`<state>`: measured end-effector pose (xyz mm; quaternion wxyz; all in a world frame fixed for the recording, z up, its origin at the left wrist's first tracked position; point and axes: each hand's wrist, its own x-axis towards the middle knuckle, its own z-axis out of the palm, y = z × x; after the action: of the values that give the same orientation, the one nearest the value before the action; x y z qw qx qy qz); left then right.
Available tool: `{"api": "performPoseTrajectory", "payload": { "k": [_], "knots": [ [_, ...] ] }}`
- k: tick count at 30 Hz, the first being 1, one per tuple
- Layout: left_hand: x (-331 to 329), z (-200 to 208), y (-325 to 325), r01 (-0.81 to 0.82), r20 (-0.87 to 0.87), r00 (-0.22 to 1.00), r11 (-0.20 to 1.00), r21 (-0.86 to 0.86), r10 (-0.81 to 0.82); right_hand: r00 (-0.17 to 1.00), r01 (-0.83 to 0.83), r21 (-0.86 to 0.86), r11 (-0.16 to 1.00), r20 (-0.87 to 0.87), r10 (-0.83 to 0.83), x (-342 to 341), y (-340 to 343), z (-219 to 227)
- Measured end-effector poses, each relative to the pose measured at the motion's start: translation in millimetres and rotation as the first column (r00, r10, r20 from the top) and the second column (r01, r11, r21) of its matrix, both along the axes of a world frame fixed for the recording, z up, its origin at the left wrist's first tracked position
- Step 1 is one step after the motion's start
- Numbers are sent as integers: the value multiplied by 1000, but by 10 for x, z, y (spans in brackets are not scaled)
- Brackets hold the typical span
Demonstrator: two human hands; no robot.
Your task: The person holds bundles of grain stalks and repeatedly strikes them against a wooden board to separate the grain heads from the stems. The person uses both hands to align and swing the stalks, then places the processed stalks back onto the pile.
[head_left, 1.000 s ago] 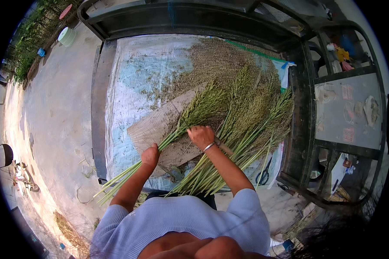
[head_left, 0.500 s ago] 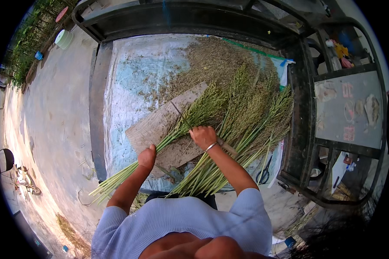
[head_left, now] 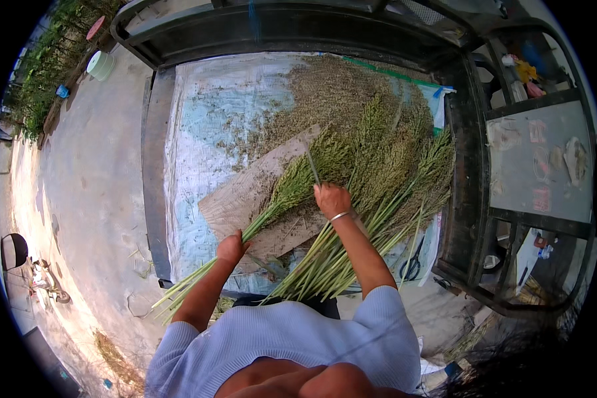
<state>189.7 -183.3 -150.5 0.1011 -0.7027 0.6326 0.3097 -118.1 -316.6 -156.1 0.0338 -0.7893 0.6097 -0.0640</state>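
Note:
My left hand [head_left: 231, 248] is closed round the stalks of a bundle of green grain stalks [head_left: 272, 211]. Their seed heads [head_left: 298, 176] lie over a brown ridged board [head_left: 235, 196], and the cut ends stick out below my wrist. In my closed right hand [head_left: 332, 200] is a thin, straight, blade-like metal tool [head_left: 312, 162], tilted over the seed heads. What looks like its wooden handle shows partly behind my wrist. More stalks with full heads [head_left: 385, 179] lie to the right, some passing under my right forearm.
A pale sheet [head_left: 199, 99] strewn with loose grain [head_left: 338, 86] covers a flatbed with dark metal sides [head_left: 298, 30]. Dark-handled scissors [head_left: 411, 265] lie near its front right. Concrete ground [head_left: 93, 179] stretches to the left, with a pale bucket [head_left: 101, 65] and a parked scooter [head_left: 46, 282].
My right hand has moved right and slightly up, and the metal tool has swung to a steeper angle. My left hand keeps hold of the bundle, slightly lower and further right.

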Motion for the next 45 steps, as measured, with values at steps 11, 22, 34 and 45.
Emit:
{"api": "performPoseTrajectory", "payload": {
  "k": [11, 22, 34, 45],
  "knots": [
    [-81, -9, -114, -104, -407, 900, 984, 148, 156, 988, 98, 293, 951, -143, -58, -394, -497, -202],
    [96, -182, 178, -270, -429, 780, 864, 425, 455, 950, -252, 413, 875, -69, 306, -17, 65, -168],
    [210, -386, 289, -222, -396, 833, 889, 401, 387, 879, -466, 8, 885, 117, 462, 130, 244, 111],
    [427, -130, 451, -125, -253, 952, 971, 203, 175, 892, 450, 253, 856, -99, -440, -570, -478, -306]
  ]
}}
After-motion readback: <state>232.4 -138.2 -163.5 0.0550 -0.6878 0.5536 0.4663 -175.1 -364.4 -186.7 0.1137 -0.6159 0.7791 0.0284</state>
